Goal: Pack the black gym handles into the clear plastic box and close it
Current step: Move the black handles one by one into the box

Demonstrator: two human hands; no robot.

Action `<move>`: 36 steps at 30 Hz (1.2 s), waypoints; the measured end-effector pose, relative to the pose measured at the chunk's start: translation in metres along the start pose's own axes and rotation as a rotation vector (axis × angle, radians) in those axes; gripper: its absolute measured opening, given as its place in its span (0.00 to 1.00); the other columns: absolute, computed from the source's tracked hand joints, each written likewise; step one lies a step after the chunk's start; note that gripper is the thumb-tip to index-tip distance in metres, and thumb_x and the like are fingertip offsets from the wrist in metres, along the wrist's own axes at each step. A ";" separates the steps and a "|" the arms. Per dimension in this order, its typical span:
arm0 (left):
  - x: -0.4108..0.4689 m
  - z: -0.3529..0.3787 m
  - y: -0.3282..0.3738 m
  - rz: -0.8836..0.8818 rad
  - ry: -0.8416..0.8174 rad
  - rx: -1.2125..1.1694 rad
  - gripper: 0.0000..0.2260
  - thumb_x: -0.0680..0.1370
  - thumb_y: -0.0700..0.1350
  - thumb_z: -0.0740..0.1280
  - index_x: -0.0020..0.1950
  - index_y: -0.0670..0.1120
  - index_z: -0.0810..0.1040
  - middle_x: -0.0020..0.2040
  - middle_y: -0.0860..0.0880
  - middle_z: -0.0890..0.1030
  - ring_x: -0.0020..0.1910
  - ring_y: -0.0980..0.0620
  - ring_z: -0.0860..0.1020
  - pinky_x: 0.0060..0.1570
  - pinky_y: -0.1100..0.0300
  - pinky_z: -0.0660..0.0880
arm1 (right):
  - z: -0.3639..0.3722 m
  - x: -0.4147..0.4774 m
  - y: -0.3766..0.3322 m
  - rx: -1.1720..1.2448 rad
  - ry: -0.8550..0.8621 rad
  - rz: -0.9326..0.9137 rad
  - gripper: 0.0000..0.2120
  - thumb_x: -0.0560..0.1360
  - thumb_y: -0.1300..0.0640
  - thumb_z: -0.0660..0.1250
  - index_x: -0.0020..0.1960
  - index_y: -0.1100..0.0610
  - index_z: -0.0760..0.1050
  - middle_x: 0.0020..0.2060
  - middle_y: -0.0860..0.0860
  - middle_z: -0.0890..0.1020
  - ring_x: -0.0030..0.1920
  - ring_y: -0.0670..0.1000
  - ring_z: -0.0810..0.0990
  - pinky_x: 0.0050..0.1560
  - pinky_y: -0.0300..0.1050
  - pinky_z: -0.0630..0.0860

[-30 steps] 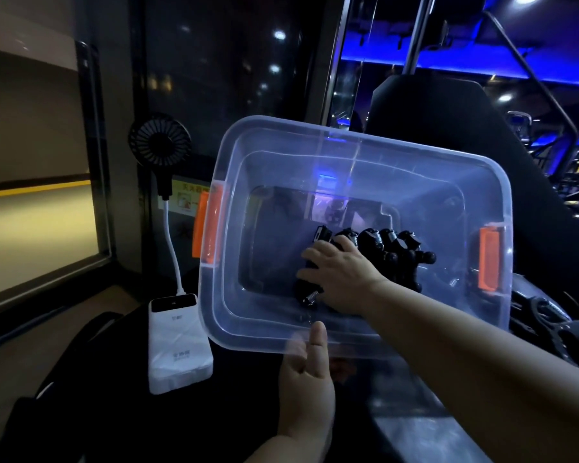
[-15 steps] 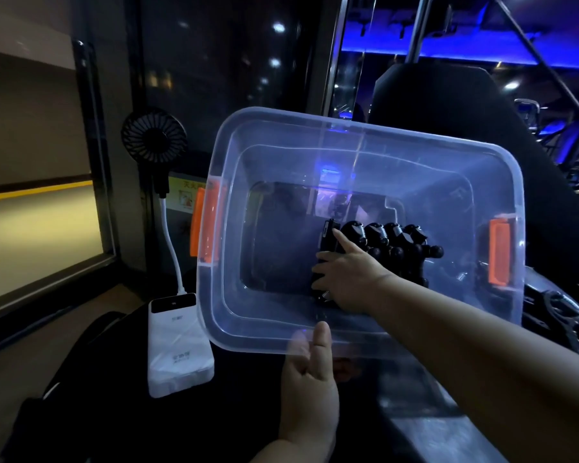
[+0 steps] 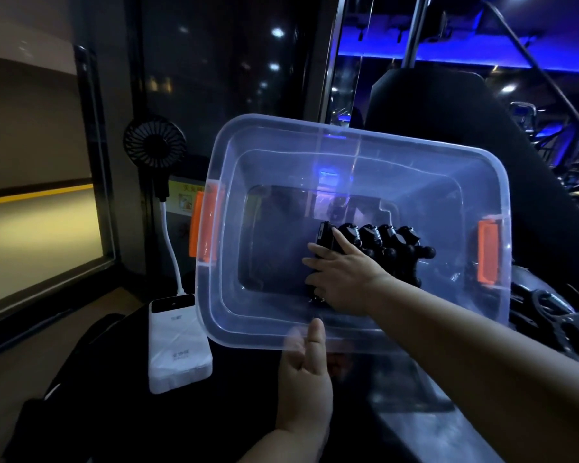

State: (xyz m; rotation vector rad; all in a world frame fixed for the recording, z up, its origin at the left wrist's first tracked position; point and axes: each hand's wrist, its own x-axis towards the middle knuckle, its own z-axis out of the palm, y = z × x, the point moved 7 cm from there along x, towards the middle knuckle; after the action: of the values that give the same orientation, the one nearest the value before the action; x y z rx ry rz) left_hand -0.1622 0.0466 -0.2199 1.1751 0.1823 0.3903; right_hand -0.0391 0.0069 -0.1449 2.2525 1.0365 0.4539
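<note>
The clear plastic box (image 3: 365, 155) with orange latches is tipped up, its open side facing me. My left hand (image 3: 305, 379) grips its near rim, thumb over the edge and fingers showing through the plastic. A bundle of black gym handles (image 3: 391, 245) with small springs lies on the box's floor, right of centre. My right hand (image 3: 341, 279) reaches into the box and lies on the left end of the bundle, fingers spread around it. No lid is visible.
A white power bank (image 3: 178, 342) lies left of the box, with a small black fan (image 3: 154, 142) on a white gooseneck plugged into it. More black handles (image 3: 549, 312) lie at the right behind the box. A black padded seat back (image 3: 448, 121) stands behind.
My right hand's fingers have uncurled and now lie flatter over the end of the handles. The box and my left hand have barely shifted.
</note>
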 end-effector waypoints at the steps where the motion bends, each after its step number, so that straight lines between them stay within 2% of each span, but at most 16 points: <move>1: 0.000 0.000 0.001 0.004 0.005 0.013 0.16 0.72 0.63 0.59 0.49 0.54 0.74 0.46 0.55 0.81 0.49 0.59 0.79 0.57 0.55 0.74 | -0.002 -0.002 0.002 0.031 0.011 0.021 0.19 0.81 0.46 0.51 0.70 0.44 0.66 0.76 0.46 0.58 0.78 0.51 0.44 0.71 0.66 0.34; 4: -0.001 -0.001 -0.001 -0.011 0.028 0.016 0.28 0.69 0.69 0.61 0.59 0.50 0.74 0.53 0.50 0.81 0.55 0.52 0.79 0.61 0.49 0.74 | -0.006 -0.014 0.007 0.140 0.057 0.074 0.18 0.80 0.46 0.52 0.69 0.43 0.68 0.76 0.45 0.59 0.77 0.50 0.45 0.73 0.62 0.35; 6: -0.002 -0.003 -0.003 -0.032 0.054 0.034 0.24 0.74 0.64 0.60 0.60 0.49 0.74 0.54 0.50 0.80 0.55 0.51 0.78 0.61 0.48 0.73 | -0.008 -0.026 0.011 0.241 0.105 0.107 0.18 0.80 0.47 0.54 0.69 0.44 0.69 0.75 0.45 0.61 0.77 0.49 0.46 0.75 0.58 0.37; 8: -0.002 -0.003 -0.004 -0.038 0.072 0.046 0.18 0.77 0.59 0.60 0.57 0.47 0.75 0.51 0.48 0.81 0.53 0.49 0.79 0.60 0.47 0.74 | -0.011 -0.039 0.015 0.369 0.142 0.141 0.18 0.80 0.48 0.55 0.69 0.45 0.70 0.75 0.45 0.62 0.77 0.49 0.46 0.76 0.53 0.39; 10: -0.002 -0.002 -0.002 -0.027 0.083 0.039 0.18 0.78 0.58 0.60 0.54 0.45 0.76 0.48 0.46 0.81 0.50 0.47 0.80 0.58 0.45 0.75 | -0.013 -0.052 0.017 0.473 0.164 0.167 0.18 0.80 0.49 0.57 0.68 0.46 0.71 0.75 0.45 0.63 0.77 0.48 0.45 0.76 0.50 0.42; 14: -0.001 -0.001 -0.002 -0.008 0.092 0.020 0.17 0.78 0.56 0.60 0.54 0.44 0.76 0.46 0.44 0.82 0.48 0.45 0.80 0.54 0.47 0.76 | -0.012 -0.079 0.020 0.583 0.193 0.219 0.17 0.79 0.49 0.59 0.67 0.46 0.73 0.74 0.46 0.65 0.77 0.48 0.46 0.76 0.49 0.49; 18: 0.001 0.000 -0.003 0.008 0.083 0.011 0.11 0.80 0.55 0.59 0.50 0.49 0.74 0.37 0.45 0.83 0.35 0.50 0.79 0.39 0.56 0.74 | -0.011 -0.114 0.023 0.673 0.250 0.312 0.16 0.79 0.50 0.61 0.66 0.48 0.74 0.71 0.45 0.70 0.77 0.48 0.51 0.74 0.44 0.54; 21: -0.001 0.003 -0.001 0.023 0.051 -0.007 0.10 0.81 0.52 0.57 0.48 0.47 0.73 0.32 0.49 0.84 0.26 0.58 0.77 0.35 0.60 0.71 | -0.008 -0.148 0.020 0.699 0.300 0.386 0.15 0.80 0.48 0.60 0.63 0.50 0.76 0.65 0.45 0.76 0.74 0.48 0.60 0.70 0.40 0.59; 24: -0.005 0.004 0.000 0.032 0.044 -0.022 0.11 0.81 0.51 0.57 0.46 0.47 0.72 0.31 0.50 0.84 0.25 0.59 0.76 0.35 0.60 0.71 | -0.004 -0.187 0.014 0.706 0.422 0.444 0.19 0.79 0.43 0.55 0.59 0.51 0.79 0.56 0.45 0.81 0.64 0.48 0.73 0.64 0.38 0.66; 27: -0.004 0.004 -0.001 0.031 0.036 -0.024 0.10 0.82 0.51 0.57 0.46 0.47 0.72 0.31 0.50 0.84 0.25 0.59 0.76 0.35 0.61 0.71 | 0.006 -0.225 0.017 0.700 0.580 0.566 0.18 0.78 0.46 0.56 0.58 0.52 0.79 0.54 0.47 0.79 0.56 0.46 0.74 0.55 0.33 0.65; 30: -0.003 0.003 -0.003 0.030 0.029 -0.010 0.12 0.81 0.52 0.57 0.48 0.45 0.73 0.32 0.50 0.84 0.28 0.57 0.77 0.37 0.60 0.72 | 0.023 -0.262 0.024 0.727 0.676 0.749 0.12 0.78 0.49 0.58 0.54 0.52 0.77 0.51 0.47 0.75 0.50 0.48 0.75 0.47 0.40 0.71; 31: -0.003 0.003 -0.003 0.030 0.027 -0.003 0.13 0.81 0.53 0.57 0.48 0.44 0.73 0.33 0.50 0.84 0.30 0.56 0.77 0.37 0.60 0.72 | 0.029 -0.271 0.026 0.724 0.664 0.816 0.09 0.78 0.51 0.60 0.52 0.53 0.76 0.49 0.48 0.75 0.48 0.51 0.75 0.44 0.43 0.71; 33: -0.004 0.003 -0.004 0.029 0.032 -0.008 0.13 0.81 0.53 0.57 0.47 0.45 0.73 0.33 0.50 0.84 0.32 0.53 0.77 0.38 0.59 0.72 | 0.047 -0.283 0.029 0.688 0.516 0.949 0.04 0.77 0.55 0.64 0.50 0.53 0.75 0.47 0.50 0.74 0.49 0.56 0.76 0.45 0.46 0.70; 36: -0.007 0.004 -0.002 0.024 0.040 -0.018 0.12 0.81 0.52 0.57 0.45 0.46 0.72 0.32 0.50 0.84 0.32 0.53 0.76 0.38 0.59 0.72 | 0.075 -0.291 0.026 0.646 0.157 1.085 0.12 0.77 0.44 0.62 0.56 0.49 0.75 0.54 0.51 0.74 0.58 0.55 0.73 0.55 0.50 0.66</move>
State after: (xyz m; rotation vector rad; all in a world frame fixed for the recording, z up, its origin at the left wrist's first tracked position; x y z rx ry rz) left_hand -0.1664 0.0395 -0.2209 1.1530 0.1994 0.4358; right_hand -0.1690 -0.2598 -0.1997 3.2942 -0.1436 0.8116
